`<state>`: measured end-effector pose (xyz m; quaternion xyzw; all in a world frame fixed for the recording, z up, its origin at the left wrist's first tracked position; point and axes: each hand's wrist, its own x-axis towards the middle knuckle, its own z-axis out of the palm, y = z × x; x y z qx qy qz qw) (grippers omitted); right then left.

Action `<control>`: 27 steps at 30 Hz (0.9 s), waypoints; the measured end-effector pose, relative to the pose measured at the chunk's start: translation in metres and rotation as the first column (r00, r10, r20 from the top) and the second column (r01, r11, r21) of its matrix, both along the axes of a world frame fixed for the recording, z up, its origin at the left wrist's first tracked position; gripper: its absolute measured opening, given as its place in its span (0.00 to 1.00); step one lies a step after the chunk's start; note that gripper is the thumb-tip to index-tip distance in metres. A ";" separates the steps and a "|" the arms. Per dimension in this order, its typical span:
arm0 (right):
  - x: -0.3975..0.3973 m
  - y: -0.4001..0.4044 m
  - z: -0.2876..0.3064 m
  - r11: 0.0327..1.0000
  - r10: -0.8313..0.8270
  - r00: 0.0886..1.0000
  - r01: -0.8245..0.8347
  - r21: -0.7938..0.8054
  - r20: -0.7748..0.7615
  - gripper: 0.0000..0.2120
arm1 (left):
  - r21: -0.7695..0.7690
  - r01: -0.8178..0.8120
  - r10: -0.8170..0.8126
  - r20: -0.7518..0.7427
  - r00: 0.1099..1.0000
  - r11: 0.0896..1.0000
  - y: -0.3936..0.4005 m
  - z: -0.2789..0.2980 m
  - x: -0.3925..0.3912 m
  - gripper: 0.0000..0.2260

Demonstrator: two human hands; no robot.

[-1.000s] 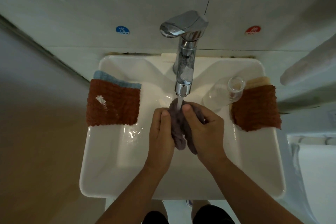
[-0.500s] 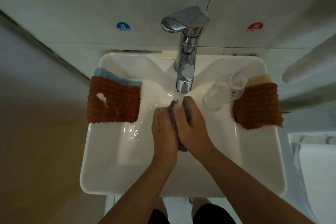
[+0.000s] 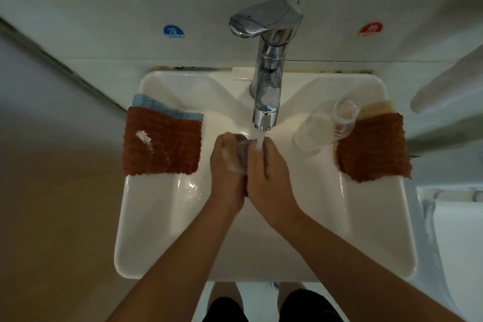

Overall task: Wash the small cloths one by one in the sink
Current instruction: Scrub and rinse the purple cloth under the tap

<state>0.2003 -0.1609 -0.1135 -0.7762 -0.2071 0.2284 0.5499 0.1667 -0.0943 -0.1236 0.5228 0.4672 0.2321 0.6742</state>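
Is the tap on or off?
On. A stream of water runs from the tap spout onto the cloth pressed between the left hand and right hand.

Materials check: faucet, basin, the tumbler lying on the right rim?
Tall silver faucet: polished chromed metal, by its mirror-like reflections. White rectangular basin: glazed ceramic, probably, glossy with soft highlights. Clear tumbler on its side: see-through glass or plastic, cannot tell which.

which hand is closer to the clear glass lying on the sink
Right. The right hand is just beside the glass under the tap; the left hand sits beyond it, farther away.
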 end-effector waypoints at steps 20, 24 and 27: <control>0.006 -0.022 -0.009 0.995 0.039 0.999 -0.041 0.094 0.016 0.06 | -0.030 0.183 -0.179 0.106 0.978 0.983 -0.027 0.007 -0.019 0.12; 0.013 -0.005 -0.005 0.985 -0.117 0.983 0.132 0.109 -0.139 0.08 | 0.192 0.117 -0.143 0.130 0.981 0.974 -0.041 0.009 -0.028 0.11; 0.005 -0.006 -0.002 0.995 0.036 0.999 -0.037 0.091 0.013 0.11 | 0.186 0.054 -0.054 -0.004 0.999 0.981 -0.013 0.012 -0.011 0.09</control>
